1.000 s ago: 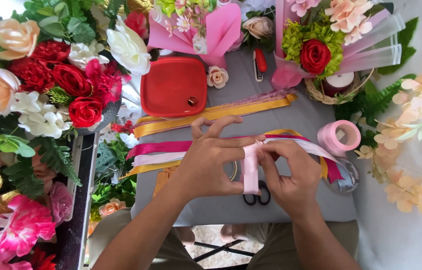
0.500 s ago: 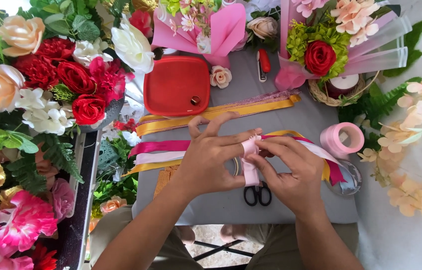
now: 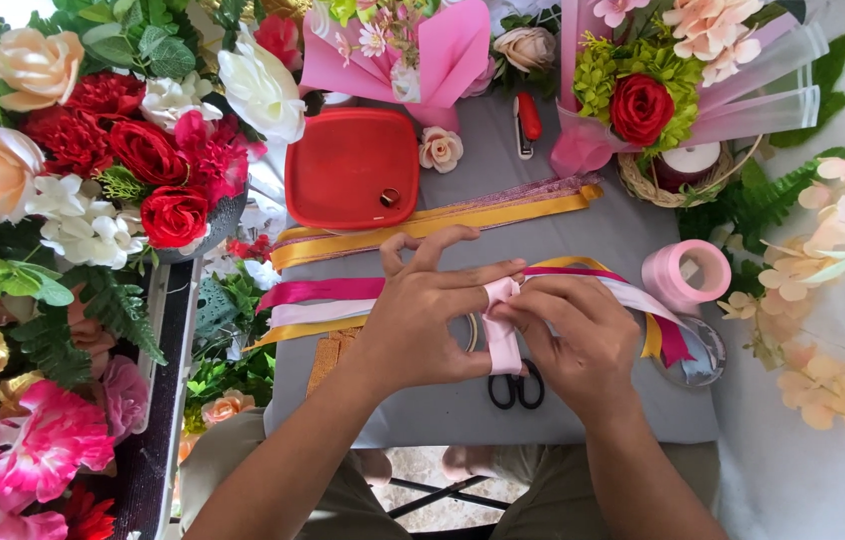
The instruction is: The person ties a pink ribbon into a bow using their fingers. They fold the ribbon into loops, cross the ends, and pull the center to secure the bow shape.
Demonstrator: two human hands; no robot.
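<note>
Both of my hands meet over a small grey table. My left hand pinches the top of a folded light pink ribbon between thumb and fingers. My right hand grips the same ribbon from the right, fingers curled around the fold; one end of it hangs down between the hands. Beneath them lie several long ribbons: magenta, pale pink and gold. Black scissors lie just below my hands, partly covered.
A red square lidded box sits at the back of the table, a pink ribbon spool at the right. Flower bouquets crowd the left, back and right. A wicker basket and a red-handled cutter lie behind.
My hands have shifted slightly left and closed tighter around the pink ribbon. The loop seen upright a second ago is now folded flatter between my fingers.
</note>
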